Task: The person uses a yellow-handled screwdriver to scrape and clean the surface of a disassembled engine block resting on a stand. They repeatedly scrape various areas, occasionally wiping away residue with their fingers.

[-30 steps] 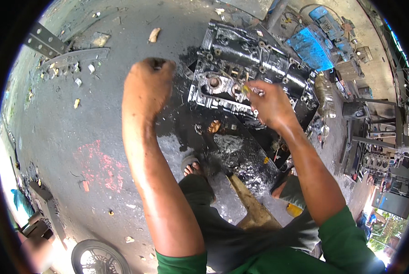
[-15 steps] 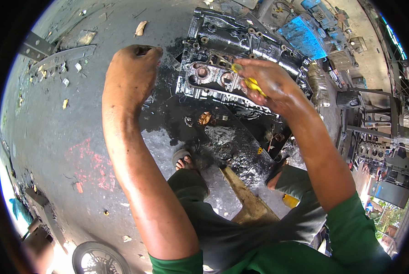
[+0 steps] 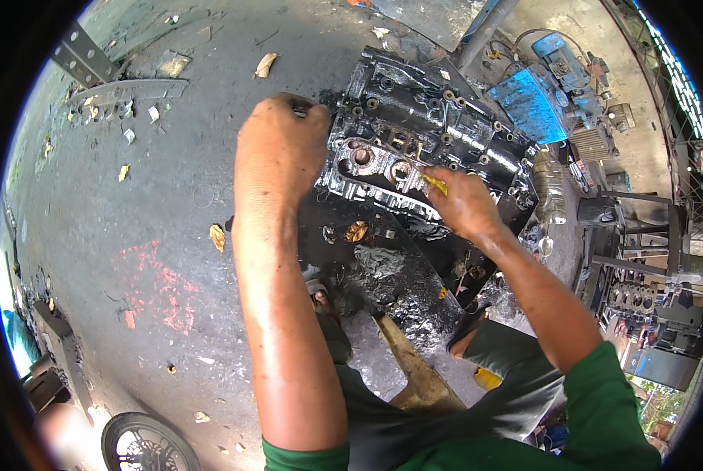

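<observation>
An oily black metal engine part, seemingly a cylinder head (image 3: 418,106), lies on the ground ahead, with a row of round openings along its near side. My right hand (image 3: 465,204) is closed around a yellow-handled screwdriver (image 3: 435,184). Its thin shaft points leftward over the engine part near the round openings; the tip is hard to make out. At the part's left end, my left hand (image 3: 283,145) is curled into a fist, its fingertips turned away from view. Whatever it may hold is hidden.
A blue machine with a motor (image 3: 532,102) stands at the far right. Near my feet are a black oily tray (image 3: 422,243), a crumpled grey rag (image 3: 379,259) and a wooden stool (image 3: 414,369). A wheel (image 3: 149,446) shows at the lower left.
My left hand has moved right, toward the engine part's left end. My right hand has turned and lowered slightly, bringing the screwdriver closer to the part. The whole view has shifted a little.
</observation>
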`<action>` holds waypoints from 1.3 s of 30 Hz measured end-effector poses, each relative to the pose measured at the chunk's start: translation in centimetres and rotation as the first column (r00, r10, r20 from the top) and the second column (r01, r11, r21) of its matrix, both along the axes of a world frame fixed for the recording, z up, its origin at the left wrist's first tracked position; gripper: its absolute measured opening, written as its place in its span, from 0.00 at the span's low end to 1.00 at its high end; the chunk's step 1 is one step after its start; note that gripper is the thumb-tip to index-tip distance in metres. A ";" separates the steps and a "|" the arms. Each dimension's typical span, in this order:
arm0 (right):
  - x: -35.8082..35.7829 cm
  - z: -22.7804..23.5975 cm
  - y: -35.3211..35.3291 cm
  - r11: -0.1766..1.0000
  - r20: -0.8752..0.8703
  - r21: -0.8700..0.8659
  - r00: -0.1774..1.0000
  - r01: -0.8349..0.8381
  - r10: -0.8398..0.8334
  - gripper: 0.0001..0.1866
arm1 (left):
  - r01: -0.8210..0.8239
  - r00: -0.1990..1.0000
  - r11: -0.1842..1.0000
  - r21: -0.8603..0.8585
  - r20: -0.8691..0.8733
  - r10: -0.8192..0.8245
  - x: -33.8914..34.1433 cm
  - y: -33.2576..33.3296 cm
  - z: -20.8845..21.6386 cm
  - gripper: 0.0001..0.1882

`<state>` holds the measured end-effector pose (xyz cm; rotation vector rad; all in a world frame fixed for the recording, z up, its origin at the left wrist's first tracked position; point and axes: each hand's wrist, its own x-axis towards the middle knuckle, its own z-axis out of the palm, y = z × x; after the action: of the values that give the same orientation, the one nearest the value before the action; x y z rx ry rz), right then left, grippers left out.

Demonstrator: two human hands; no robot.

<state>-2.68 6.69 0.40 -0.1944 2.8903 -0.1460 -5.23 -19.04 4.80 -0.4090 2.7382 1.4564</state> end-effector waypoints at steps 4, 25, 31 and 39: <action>-2.7 2.5 -1.9 0.929 0.137 0.328 0.981 -0.173 0.135 0.16 | -0.023 1.000 1.000 -0.007 0.008 0.023 0.2 -0.2 -0.1 0.18; 4.1 -8.6 3.1 0.990 -0.003 0.115 0.996 -0.087 0.088 0.22 | -0.031 0.999 1.000 0.004 0.013 0.031 0.5 -0.8 0.3 0.19; -0.7 -3.8 3.1 0.993 0.012 0.115 1.000 0.003 -0.004 0.21 | -0.004 0.999 0.997 -0.080 -0.050 0.000 0.3 -0.2 -0.4 0.19; -4.4 2.0 0.4 0.958 0.413 0.228 0.908 -0.175 0.068 0.23 | 0.023 0.997 0.998 -0.061 -0.069 -0.028 -0.2 -0.2 -1.6 0.19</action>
<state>-7.12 7.08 2.40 -0.2625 2.4448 0.1959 -5.44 -19.21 3.22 -0.3291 2.8365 1.4123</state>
